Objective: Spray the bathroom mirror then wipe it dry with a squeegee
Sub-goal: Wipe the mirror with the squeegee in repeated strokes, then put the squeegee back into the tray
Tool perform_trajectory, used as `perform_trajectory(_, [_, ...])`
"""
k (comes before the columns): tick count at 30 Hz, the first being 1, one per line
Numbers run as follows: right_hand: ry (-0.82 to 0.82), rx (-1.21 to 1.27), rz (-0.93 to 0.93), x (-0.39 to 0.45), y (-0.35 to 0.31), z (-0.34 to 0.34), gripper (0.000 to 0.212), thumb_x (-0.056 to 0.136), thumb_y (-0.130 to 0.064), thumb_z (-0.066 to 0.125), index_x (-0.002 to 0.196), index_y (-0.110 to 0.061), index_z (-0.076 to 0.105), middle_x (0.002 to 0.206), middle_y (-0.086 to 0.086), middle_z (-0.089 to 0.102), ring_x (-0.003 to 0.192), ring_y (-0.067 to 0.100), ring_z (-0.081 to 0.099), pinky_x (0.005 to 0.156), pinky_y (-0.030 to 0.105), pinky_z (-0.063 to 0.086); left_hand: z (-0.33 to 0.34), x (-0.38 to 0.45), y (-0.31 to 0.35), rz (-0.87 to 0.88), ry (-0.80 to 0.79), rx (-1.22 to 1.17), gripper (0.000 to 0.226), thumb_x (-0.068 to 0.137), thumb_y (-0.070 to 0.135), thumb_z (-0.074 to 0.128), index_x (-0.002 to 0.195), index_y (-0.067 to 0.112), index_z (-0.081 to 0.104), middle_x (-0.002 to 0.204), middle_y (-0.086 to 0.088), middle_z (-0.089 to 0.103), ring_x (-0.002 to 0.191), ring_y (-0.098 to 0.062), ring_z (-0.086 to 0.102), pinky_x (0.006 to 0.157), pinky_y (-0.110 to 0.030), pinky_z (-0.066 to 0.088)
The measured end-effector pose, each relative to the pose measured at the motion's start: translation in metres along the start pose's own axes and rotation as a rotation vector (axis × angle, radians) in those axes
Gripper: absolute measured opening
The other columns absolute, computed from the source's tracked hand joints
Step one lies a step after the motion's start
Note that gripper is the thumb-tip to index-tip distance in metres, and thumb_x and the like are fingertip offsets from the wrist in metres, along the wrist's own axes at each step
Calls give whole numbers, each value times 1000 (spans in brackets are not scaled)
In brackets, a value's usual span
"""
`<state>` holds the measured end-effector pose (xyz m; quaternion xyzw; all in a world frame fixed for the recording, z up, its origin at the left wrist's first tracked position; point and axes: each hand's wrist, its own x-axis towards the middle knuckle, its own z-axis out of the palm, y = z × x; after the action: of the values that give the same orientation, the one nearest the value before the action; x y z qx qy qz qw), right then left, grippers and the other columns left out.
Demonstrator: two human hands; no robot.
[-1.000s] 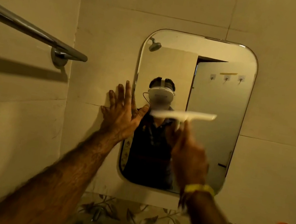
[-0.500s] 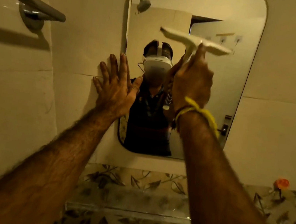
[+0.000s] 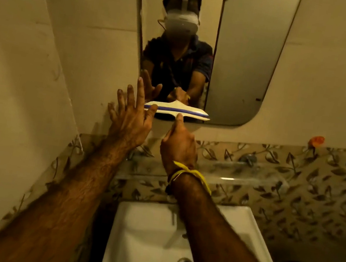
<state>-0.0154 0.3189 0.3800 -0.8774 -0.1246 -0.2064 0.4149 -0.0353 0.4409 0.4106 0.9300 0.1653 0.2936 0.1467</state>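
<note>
Squeegee flat against mirror at bottom edge, gripped by right hand, forefinger along the stem. Left hand splayed, bracing on wall beside the frame. Keep blade level, pressure even, overlap next pass.

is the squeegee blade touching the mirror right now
Touching. In the head view the squeegee meets its own reflection with no gap, at the mirror's bottom edge.
</note>
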Motion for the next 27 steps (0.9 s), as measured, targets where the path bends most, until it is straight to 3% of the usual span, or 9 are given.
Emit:
perform_trajectory(2, [-43,39,42,-5,8,-7,49,92,-27,41,140,-30,43,108,18,68,96,40,65,74,41,53,5,-24,-2,14,-9,42,73,104,52,26,159,24,-13,168,-10,-4,154,-35,-9,119,-66,-1])
perform_trajectory(7, [39,217,53,-23,27,-39,41,93,-22,46,132,-20,58,121,11,68,112,31,62,91,36,51,27,-85,4,89,-25,-5,72,104,48,30,160,22,-7,169,-10,-1,154,-33,-9,120,-63,-1])
perform_trajectory(11, [103,271,58,-42,49,-69,35,94,-19,48,125,-15,64,117,7,70,109,23,64,94,36,50,49,-122,22,129,-68,-124,70,104,48,30,160,17,1,168,-12,3,154,-34,-7,122,-59,-3])
perform_trajectory(15, [128,247,134,-67,79,-102,27,93,-23,48,116,-17,62,95,-5,68,82,18,68,74,43,58,81,-156,51,261,-101,-353,69,104,49,27,161,17,8,169,-8,4,155,-30,-7,124,-51,-4])
perform_trajectory(20, [219,145,201,-101,133,-147,21,95,-24,51,114,-16,54,78,-5,65,53,5,61,47,23,52,137,-207,93,271,-162,-627,60,106,42,34,158,14,26,166,-6,16,155,-27,7,123,-53,19])
perform_trajectory(22, [288,142,243,-112,158,-167,17,94,-22,54,110,-16,57,78,-3,66,57,5,60,49,18,48,162,-225,112,234,-263,-655,60,105,44,34,157,15,29,166,-7,19,155,-26,10,124,-45,19])
perform_trajectory(27, [348,195,411,-125,222,-198,14,94,-23,55,107,-19,58,90,3,68,72,20,66,61,36,57,229,-264,151,213,-727,-486,63,105,51,30,158,18,26,167,-4,19,155,-21,7,125,-46,15])
